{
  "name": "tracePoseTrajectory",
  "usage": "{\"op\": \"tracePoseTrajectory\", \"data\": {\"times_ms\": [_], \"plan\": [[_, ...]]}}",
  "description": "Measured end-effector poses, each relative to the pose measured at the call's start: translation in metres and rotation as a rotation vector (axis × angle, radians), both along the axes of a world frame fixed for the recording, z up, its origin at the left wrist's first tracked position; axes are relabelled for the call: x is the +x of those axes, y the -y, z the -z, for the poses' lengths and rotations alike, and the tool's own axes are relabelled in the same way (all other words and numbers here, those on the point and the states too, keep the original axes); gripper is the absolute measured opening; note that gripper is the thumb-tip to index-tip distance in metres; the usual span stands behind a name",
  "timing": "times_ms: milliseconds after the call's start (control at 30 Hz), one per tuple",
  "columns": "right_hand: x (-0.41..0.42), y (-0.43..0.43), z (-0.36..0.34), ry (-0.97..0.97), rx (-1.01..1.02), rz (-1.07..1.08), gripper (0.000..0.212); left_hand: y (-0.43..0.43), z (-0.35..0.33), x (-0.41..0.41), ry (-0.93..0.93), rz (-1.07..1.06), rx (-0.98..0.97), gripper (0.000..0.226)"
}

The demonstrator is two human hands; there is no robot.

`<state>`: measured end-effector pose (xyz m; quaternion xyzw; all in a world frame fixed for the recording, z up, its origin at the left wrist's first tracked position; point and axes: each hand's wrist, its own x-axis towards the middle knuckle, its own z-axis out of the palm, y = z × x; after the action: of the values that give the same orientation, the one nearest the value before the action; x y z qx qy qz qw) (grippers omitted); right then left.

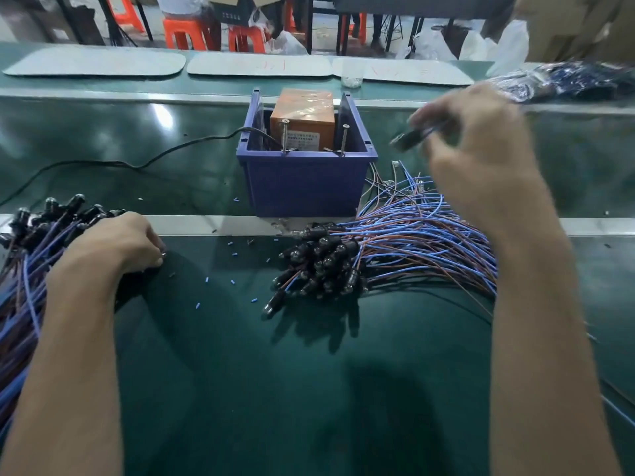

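Observation:
My right hand (470,132), blurred with motion, is raised to the right of a blue plastic bin (305,180) and pinches a black lamp holder (407,140) with blue and brown leads. Below it lies a pile of similar black holders (319,266) whose blue and brown wires (422,242) fan out to the right. My left hand (120,242) rests with curled fingers on the green table beside a second bundle of wired holders (41,228) at the left edge, fingertips on a small part I cannot make out.
Inside the bin stands an orange box (302,121) with two upright screws and a black cable (120,163) running left. Small blue wire offcuts (206,280) dot the green mat. White trays (261,65), a bagged wire bundle (570,84) and orange stools (185,34) lie beyond.

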<state>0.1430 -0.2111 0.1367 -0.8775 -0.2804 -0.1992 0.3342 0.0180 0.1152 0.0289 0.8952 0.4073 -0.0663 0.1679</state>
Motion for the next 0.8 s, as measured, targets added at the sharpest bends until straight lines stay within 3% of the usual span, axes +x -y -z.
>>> {"op": "tracePoseTrajectory", "data": {"times_ms": [133,267,400,500,567,667,800], "plan": [[-0.011,-0.019,0.024,-0.430,-0.458,-0.177,0.016,0.004,0.000,0.002,-0.030,0.009,0.016,0.027],[-0.015,-0.031,0.037,-0.471,-0.595,-0.234,0.025,0.009,-0.003,0.002,0.006,0.016,0.005,0.022],[-0.010,-0.029,0.039,-0.480,-0.557,-0.223,0.029,0.018,-0.019,0.004,0.130,0.049,0.019,0.017],[-0.005,-0.029,0.040,-0.420,-0.468,-0.241,0.034,0.027,-0.038,0.005,0.378,0.173,-0.025,0.015],[-0.006,-0.033,0.037,-0.372,-0.299,-0.301,0.032,0.040,-0.054,0.002,0.587,0.318,-0.118,0.016],[-0.016,-0.039,0.032,-0.471,-0.079,-0.459,0.036,0.068,-0.080,-0.005,0.865,0.530,-0.297,0.014],[-0.030,-0.049,0.031,-0.630,0.050,-0.672,0.033,0.110,-0.094,0.003,1.030,0.755,-0.471,0.023]]}}
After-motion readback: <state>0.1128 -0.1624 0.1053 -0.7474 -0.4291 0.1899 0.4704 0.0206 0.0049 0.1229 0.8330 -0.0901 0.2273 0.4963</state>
